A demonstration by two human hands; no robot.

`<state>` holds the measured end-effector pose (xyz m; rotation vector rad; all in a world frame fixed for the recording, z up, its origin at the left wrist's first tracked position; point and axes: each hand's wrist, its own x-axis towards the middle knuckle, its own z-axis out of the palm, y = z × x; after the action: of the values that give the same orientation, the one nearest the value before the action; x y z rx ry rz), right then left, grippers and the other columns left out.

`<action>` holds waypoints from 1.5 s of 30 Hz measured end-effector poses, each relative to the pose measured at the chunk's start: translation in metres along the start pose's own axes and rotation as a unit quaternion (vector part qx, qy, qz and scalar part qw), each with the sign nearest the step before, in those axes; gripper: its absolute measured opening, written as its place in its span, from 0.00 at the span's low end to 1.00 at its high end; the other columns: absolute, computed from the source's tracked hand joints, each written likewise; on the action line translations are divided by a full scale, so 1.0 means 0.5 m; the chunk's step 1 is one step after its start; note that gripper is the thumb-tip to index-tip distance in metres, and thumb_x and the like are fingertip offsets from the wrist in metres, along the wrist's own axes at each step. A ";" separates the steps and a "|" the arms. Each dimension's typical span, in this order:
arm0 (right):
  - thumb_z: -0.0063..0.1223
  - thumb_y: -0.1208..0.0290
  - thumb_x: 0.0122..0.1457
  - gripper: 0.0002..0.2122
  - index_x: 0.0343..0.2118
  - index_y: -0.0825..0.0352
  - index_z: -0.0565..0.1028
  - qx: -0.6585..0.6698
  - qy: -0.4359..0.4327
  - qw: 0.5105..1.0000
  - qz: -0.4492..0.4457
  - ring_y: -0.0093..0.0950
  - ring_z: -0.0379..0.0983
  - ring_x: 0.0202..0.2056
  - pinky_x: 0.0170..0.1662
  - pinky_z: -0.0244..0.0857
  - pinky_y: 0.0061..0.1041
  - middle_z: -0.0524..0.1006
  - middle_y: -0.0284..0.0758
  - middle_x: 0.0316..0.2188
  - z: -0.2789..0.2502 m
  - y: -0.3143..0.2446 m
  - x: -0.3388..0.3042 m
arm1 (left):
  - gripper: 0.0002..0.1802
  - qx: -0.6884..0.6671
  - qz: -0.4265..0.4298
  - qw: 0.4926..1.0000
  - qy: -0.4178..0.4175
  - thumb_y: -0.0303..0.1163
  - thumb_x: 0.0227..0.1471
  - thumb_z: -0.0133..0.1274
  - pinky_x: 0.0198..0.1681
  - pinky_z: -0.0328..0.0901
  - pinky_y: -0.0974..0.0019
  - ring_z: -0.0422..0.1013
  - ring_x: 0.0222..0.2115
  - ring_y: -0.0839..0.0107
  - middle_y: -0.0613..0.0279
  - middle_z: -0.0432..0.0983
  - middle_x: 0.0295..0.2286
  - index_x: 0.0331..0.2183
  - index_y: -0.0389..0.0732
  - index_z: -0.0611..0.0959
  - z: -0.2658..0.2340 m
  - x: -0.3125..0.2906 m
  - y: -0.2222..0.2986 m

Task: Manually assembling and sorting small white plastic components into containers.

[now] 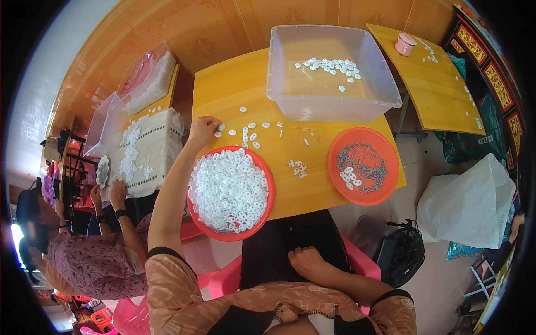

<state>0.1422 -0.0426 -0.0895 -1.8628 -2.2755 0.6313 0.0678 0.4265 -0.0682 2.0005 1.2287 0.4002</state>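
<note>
My left hand (205, 131) reaches over the yellow table, thumb and fingers pinched at a small white oval plastic piece (218, 134). Similar two-holed white pieces (245, 138) are scattered just to its right. Below that hand, a red basin (272, 192) is heaped with the same pieces, overhanging the table's near edge. My right hand (306, 261) rests on my dark-clothed lap, fingers curled in, with nothing visible in them. An orange-red plate (365, 137) at the table's right holds grey metal screws (371, 162) and several white pieces.
A clear plastic bin (335, 109) with white pieces inside stands at the table's far side. A few loose screws (306, 142) lie mid-table. Another person (95, 257) works at a cloth-covered table on the left. A white sack (469, 204) and black bag (405, 254) are at the right.
</note>
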 end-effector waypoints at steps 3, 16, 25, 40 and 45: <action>0.47 0.73 0.45 0.05 0.23 0.68 0.71 0.003 0.000 1.000 0.004 0.32 0.72 0.20 0.24 0.65 0.28 0.72 0.39 0.18 -0.002 0.001 -0.003 | 0.10 -0.116 -0.024 0.989 -0.083 0.27 0.53 0.46 0.29 0.66 0.75 0.70 0.24 0.78 0.65 0.76 0.24 0.34 0.36 0.81 0.018 -0.025 0.034; 0.46 0.73 0.45 0.05 0.24 0.68 0.71 -0.001 0.005 1.000 0.012 0.32 0.73 0.21 0.24 0.65 0.29 0.73 0.40 0.19 0.009 -0.002 -0.001 | 0.13 0.079 0.059 0.995 -0.021 0.36 0.47 0.51 0.30 0.66 0.68 0.73 0.23 0.73 0.60 0.77 0.23 0.33 0.40 0.82 0.083 0.045 0.125; 0.48 0.73 0.44 0.05 0.23 0.68 0.72 -0.013 0.014 1.000 0.005 0.30 0.73 0.21 0.23 0.65 0.28 0.73 0.38 0.18 0.000 -0.002 -0.003 | 0.15 0.157 0.164 0.974 -0.006 0.42 0.43 0.56 0.32 0.66 0.61 0.73 0.27 0.61 0.55 0.75 0.28 0.24 0.39 0.80 0.146 -0.010 0.188; 0.47 0.73 0.46 0.05 0.24 0.69 0.71 0.003 0.018 1.000 0.002 0.32 0.73 0.20 0.24 0.65 0.28 0.73 0.40 0.19 0.002 -0.002 -0.005 | 0.13 0.190 0.131 0.967 -0.108 0.38 0.43 0.56 0.20 0.66 0.66 0.70 0.11 0.72 0.61 0.73 0.15 0.21 0.38 0.76 0.191 -0.106 0.245; 0.46 0.73 0.46 0.05 0.23 0.68 0.71 0.003 0.021 1.000 -0.003 0.33 0.73 0.20 0.23 0.65 0.29 0.73 0.40 0.18 0.003 -0.002 -0.005 | 0.09 0.204 0.267 0.942 0.002 0.36 0.43 0.55 0.25 0.67 0.63 0.73 0.19 0.66 0.60 0.75 0.19 0.22 0.40 0.78 0.189 -0.131 0.249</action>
<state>0.1411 -0.0457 -0.0900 -1.8472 -2.2509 0.5921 0.1709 0.2965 -0.0340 2.6990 0.7931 0.4298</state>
